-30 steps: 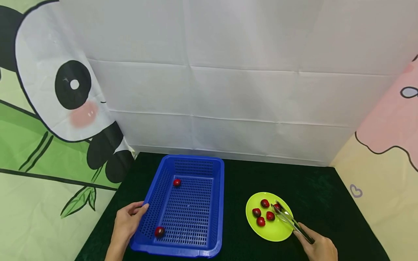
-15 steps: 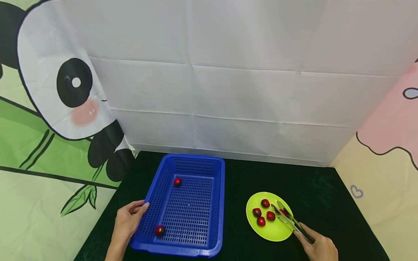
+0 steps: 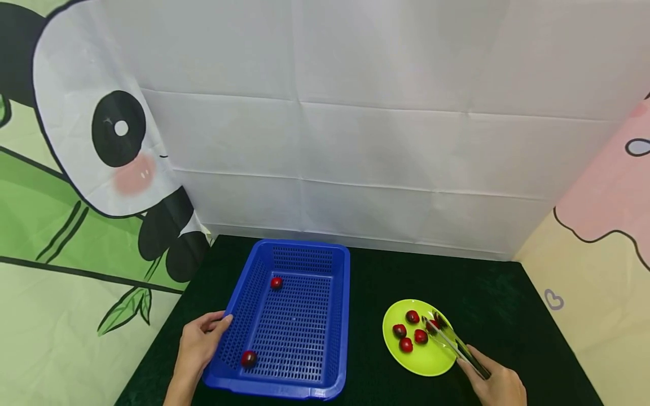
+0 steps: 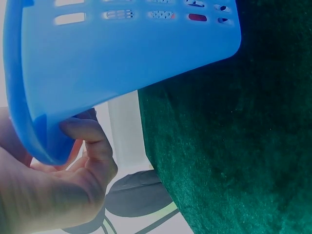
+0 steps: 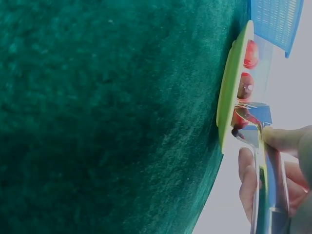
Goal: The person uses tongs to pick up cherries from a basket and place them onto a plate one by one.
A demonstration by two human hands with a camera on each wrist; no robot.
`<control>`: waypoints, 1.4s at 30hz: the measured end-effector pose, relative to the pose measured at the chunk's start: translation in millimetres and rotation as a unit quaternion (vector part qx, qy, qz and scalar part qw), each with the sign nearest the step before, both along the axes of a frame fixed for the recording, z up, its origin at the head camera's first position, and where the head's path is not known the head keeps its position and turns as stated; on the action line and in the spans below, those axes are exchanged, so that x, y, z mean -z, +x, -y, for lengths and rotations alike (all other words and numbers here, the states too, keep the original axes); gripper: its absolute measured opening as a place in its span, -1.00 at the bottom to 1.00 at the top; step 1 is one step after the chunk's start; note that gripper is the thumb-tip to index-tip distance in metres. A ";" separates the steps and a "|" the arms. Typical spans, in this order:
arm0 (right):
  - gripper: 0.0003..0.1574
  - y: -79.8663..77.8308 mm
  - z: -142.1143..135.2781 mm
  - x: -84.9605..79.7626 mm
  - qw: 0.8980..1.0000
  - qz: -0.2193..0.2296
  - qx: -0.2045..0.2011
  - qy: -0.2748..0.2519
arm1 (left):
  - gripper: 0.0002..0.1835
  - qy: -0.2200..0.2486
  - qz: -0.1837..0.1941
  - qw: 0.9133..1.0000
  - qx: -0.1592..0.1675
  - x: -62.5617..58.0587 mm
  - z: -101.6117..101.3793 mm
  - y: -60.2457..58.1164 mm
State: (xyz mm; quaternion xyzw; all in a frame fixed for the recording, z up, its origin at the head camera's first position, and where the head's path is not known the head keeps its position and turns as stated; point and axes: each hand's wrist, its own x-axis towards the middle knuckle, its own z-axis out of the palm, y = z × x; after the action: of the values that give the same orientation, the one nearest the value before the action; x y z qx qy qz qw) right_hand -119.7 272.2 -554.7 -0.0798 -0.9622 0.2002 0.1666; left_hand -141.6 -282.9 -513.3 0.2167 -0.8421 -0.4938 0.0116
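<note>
My left hand (image 3: 198, 341) grips the left rim of a blue plastic basket (image 3: 347, 316), fingers and thumb pinching its edge, as the left wrist view shows close up. Two dark-red cherries lie apart in the basket, one cherry (image 3: 276, 283) towards the back and another cherry (image 3: 249, 359) near the front left. My right hand (image 3: 495, 378) holds metal tongs (image 3: 459, 348) over a lime-green plate (image 3: 426, 365). The tongs' tips stand apart on either side of one cherry (image 3: 432, 326); whether they touch it, I cannot tell. Several other cherries (image 3: 420, 336) lie beside it on the plate.
A dark green cloth (image 3: 373, 282) covers the table. Behind it hangs a white sheet (image 3: 365, 169), with a panda-printed cloth (image 3: 86, 169) at the left and a pink and yellow cloth (image 3: 599, 248) at the right. Table cloth shows between basket and plate.
The tips of the tongs have spread slightly wider around the cherry at the plate's right. Both hands, the basket and the plate have stayed nearly in place; the head view shifted a little.
</note>
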 end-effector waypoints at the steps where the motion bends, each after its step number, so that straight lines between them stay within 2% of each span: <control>1: -0.45 -0.2 0.4 -1.4 1.000 -0.001 -0.002 0.000 | -0.41 0.000 0.000 1.000 0.000 0.0 0.1 0.0; 8: -0.45 -4.9 3.2 -12.0 1.000 -0.009 -0.011 0.000 | -0.42 -0.002 0.001 1.000 0.000 -1.1 0.6 -0.7; 15: -0.45 -12.6 9.3 -25.4 0.999 0.002 -0.030 -0.009 | -0.38 -0.002 0.007 1.000 0.001 -2.3 1.4 -2.0; 21: -0.44 -17.4 12.8 -30.9 0.998 -0.030 -0.052 -0.011 | -0.43 -0.007 0.003 1.000 -0.004 -0.8 -0.4 -0.7; 29: -0.43 -26.8 23.2 -40.2 0.992 -0.091 -0.089 -0.013 | -0.40 -0.005 0.006 1.000 -0.005 0.3 -0.5 -0.9; 42: -0.43 -38.0 37.0 -52.9 0.985 -0.100 -0.140 -0.019 | -0.41 -0.010 0.003 1.000 -0.004 4.3 0.7 -3.1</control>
State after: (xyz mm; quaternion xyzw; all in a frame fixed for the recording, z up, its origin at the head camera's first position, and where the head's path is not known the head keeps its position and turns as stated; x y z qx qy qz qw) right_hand -157.7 235.2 -501.8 0.0733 -0.9383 0.2471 0.2307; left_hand -144.7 -283.6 -517.6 0.2215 -0.8462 -0.4845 0.0129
